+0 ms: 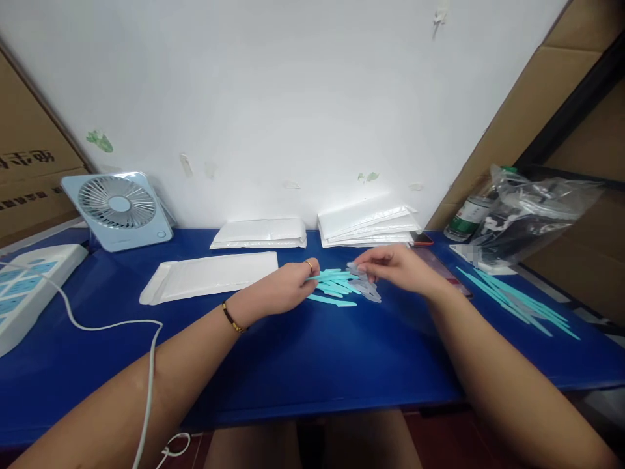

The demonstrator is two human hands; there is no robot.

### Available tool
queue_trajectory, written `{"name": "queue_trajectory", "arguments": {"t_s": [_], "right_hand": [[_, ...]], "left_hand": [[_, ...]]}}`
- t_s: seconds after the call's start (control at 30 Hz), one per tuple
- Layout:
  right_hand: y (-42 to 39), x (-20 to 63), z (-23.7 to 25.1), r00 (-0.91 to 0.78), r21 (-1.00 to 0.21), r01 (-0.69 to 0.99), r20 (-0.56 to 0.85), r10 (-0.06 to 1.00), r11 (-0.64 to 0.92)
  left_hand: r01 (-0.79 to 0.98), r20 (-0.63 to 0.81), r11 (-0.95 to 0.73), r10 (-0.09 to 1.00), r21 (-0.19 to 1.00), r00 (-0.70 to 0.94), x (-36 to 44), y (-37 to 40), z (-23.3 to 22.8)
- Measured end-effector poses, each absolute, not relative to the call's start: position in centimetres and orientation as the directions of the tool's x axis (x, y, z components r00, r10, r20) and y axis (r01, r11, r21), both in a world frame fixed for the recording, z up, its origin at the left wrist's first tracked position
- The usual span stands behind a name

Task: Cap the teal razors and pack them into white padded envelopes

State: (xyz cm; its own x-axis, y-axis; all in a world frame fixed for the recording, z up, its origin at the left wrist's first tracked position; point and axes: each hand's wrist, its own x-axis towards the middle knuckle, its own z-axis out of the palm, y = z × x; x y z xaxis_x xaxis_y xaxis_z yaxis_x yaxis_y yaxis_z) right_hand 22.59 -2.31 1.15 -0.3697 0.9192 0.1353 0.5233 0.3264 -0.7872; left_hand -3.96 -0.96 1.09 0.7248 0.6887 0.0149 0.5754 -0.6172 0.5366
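Observation:
Close to the middle of the desk, my left hand [297, 286] is closed around the end of a slim turquoise eyebrow razor [336, 276], whose other end points right. More turquoise razors [334, 301] lie in a loose pile under and beside it. From the right, my right hand [390, 266] pinches a small clear plastic cap [352, 267] between thumb and fingertips. Several similar clear caps [367, 290] lie just below those fingers, against the pile's right side. My left fingertips are partly hidden behind the hand.
Behind my hands lie stacked white padded envelopes [366, 225], another envelope pile [258, 233] and a single envelope [219, 277]. At left are a blue fan [120, 208] and a power strip [34, 293], its cable crossing my left arm. More razors [517, 303], a bottle [469, 218] and a plastic bag [537, 208] are at right.

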Motion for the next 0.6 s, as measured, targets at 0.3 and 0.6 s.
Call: {"name": "queue_trajectory", "arguments": {"t_s": [0.3,0.6], "right_hand": [[-1.5,21.7,0.2,-0.131,-0.941,0.229,0.223,0.966,0.249],[-1.7,21.3,-0.1,-0.21,-0.962,0.227,0.104,0.972,0.152]], "left_hand": [[0.597,0.193,-0.633,0.749,0.492,0.634,-3.6,0.5,-0.2],[0.666,0.199,-0.624,0.773,0.409,0.602,-3.7,0.8,-0.2]]}}
